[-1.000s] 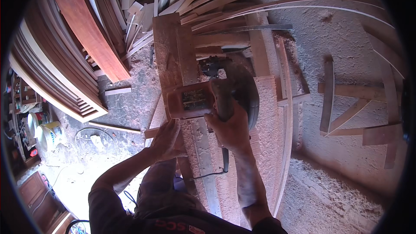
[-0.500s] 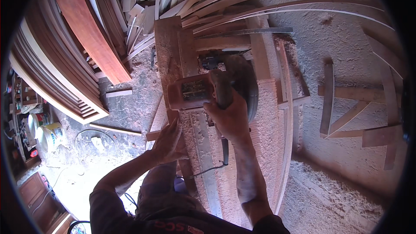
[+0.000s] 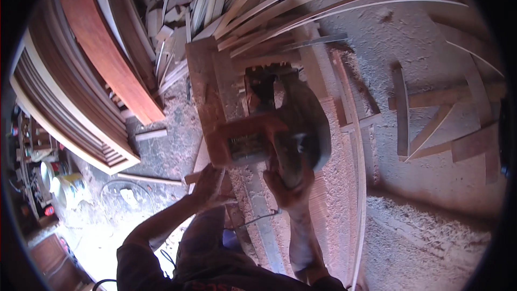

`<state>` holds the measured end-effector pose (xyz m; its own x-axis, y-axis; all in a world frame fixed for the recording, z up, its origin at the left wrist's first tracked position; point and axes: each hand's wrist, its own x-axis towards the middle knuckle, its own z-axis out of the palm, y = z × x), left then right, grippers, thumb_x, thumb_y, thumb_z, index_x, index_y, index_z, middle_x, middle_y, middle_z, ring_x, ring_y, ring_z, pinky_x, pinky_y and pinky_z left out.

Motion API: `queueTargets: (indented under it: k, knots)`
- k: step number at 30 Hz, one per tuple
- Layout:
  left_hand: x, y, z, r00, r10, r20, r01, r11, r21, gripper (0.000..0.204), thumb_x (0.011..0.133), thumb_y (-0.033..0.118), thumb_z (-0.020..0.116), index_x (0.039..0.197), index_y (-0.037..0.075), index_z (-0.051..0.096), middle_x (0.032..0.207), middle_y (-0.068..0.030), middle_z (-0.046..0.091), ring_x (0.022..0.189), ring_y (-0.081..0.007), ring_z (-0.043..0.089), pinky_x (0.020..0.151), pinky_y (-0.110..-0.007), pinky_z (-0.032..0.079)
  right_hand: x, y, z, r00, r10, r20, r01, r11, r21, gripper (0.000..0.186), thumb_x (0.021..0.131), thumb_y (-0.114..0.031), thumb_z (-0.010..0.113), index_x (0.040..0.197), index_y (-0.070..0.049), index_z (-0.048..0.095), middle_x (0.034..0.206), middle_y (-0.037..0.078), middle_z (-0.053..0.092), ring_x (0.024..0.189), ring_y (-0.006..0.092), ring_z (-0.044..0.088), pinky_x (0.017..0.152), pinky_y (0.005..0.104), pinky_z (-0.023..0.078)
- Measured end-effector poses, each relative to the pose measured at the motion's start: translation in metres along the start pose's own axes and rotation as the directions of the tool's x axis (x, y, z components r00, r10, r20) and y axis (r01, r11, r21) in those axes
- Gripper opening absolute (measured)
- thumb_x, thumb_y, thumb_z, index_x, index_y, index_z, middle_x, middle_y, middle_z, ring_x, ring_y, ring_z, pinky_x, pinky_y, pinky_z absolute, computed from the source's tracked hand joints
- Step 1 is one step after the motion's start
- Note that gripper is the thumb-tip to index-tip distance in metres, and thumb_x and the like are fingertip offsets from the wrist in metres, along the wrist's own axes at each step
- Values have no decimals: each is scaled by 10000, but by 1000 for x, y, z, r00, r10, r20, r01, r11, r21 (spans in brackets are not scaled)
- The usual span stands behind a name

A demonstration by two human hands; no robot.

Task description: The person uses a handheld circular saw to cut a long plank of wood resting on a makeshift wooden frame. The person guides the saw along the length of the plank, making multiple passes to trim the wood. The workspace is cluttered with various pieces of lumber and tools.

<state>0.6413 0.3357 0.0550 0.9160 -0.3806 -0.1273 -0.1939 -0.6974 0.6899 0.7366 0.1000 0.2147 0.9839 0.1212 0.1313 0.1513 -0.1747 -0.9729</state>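
Observation:
A circular saw [image 3: 242,143] with a reddish motor housing and a dark round blade guard [image 3: 307,113] is over the dusty workbench [image 3: 253,221]. My right hand [image 3: 291,188] is wrapped round its rear handle. The saw is slightly blurred, and its metal base shows at the far end. Whether the blade touches wood is hidden. To the left, my left hand [image 3: 207,186] rests against the long plank [image 3: 207,97] on the bench's left side, fingers stretched and thumb apart. The motor housing is close to its fingertips. A cord [image 3: 261,218] crosses the bench below the saw.
Curved wooden frames [image 3: 81,108] and a reddish board [image 3: 107,48] stand at the far left. Offcuts [image 3: 172,5] and long thin strips lie heaped behind the bench. White buckets [image 3: 70,188] stand at left. A joined wooden frame [image 3: 425,113] lies on the right.
The saw has come back toward me with my right hand and looks larger and tilted, exposing more of its base. My left hand stays by the plank. The view has shifted slightly.

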Motion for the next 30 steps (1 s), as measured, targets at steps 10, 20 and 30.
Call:
queueTargets:
  k: [10, 20, 30]
  knots:
    - [-5, 1, 5, 986, 113, -122, -88, 977, 193, 1142, 829, 423, 810, 1602, -80, 138, 1548, -267, 419, 1430, -474, 398, 1208, -558, 304, -162, -83, -68, 971, 81, -225, -105, 990, -97, 338, 677, 5, 804, 1005, 31, 726, 877, 94, 732, 769, 171, 704, 685, 322, 561]
    - [-83, 244, -59, 850, 243, -467, -510, 597, -619, 429, 993, 79, 636, 1396, -46, 560, 1310, -169, 566, 1177, -278, 601, 970, -385, 549, -380, -185, -110, 720, 401, -566, -541, 836, -96, 381, 768, -118, 798, 1117, -5, 695, 776, 48, 664, 701, 138, 625, 650, 329, 513]
    - [-245, 491, -90, 258, 943, -210, 192, -263, -946, 61, 942, 153, 732, 1001, 170, 733, 1172, -17, 699, 1109, -252, 684, 958, -469, 539, -603, -253, -62, 308, 302, -902, -554, 828, 88, 419, 744, -130, 805, 1128, -5, 694, 843, 90, 693, 743, 200, 663, 695, 362, 513]
